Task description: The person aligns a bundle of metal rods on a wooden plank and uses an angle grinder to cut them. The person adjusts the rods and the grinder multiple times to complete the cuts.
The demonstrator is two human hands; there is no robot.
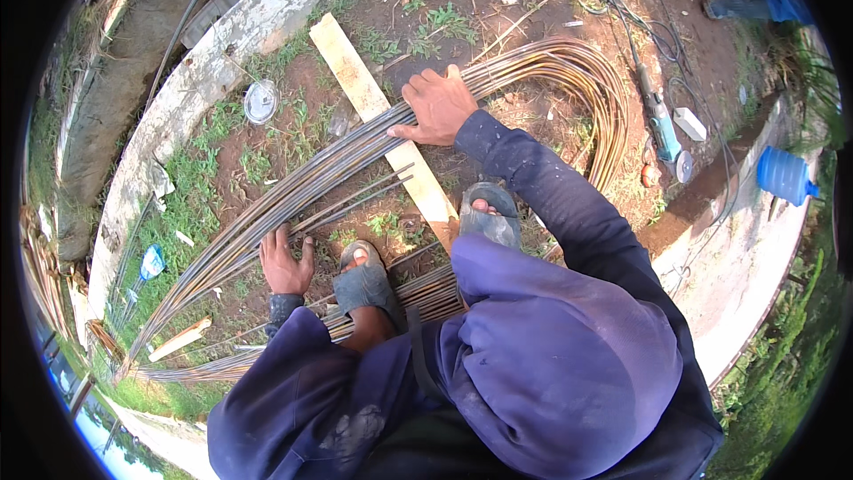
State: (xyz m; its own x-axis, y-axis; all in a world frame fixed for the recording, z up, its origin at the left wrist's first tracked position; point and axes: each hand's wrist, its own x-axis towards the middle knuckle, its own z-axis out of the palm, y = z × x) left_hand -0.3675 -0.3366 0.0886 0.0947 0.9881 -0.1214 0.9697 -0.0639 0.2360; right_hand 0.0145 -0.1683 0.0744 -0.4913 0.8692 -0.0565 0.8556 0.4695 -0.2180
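Observation:
A thick bundle of long steel rods (333, 163), partly rusty, runs from the lower left to the upper right and curves back in a U-bend (613, 116). My right hand (435, 108) grips the bundle from above, thumb and fingers on opposite sides, where it crosses a wooden plank (351, 67). Lower left, my left hand (286, 262) is open with fingers spread, at the bundle's near edge. Whether it presses on rods or soil is hard to tell. Several loose rod ends (391, 180) stop over the plank. More rods (418, 296) pass beneath my legs.
My sandalled feet (364, 280) straddle the near rods. An angle grinder (662, 129) with a disc lies at right among black cables (635, 31). Beyond it is a blue water jug (785, 175). A clear plastic lid (260, 101) and a wood scrap (180, 339) lie left. A curved concrete edge (200, 67) borders the ground.

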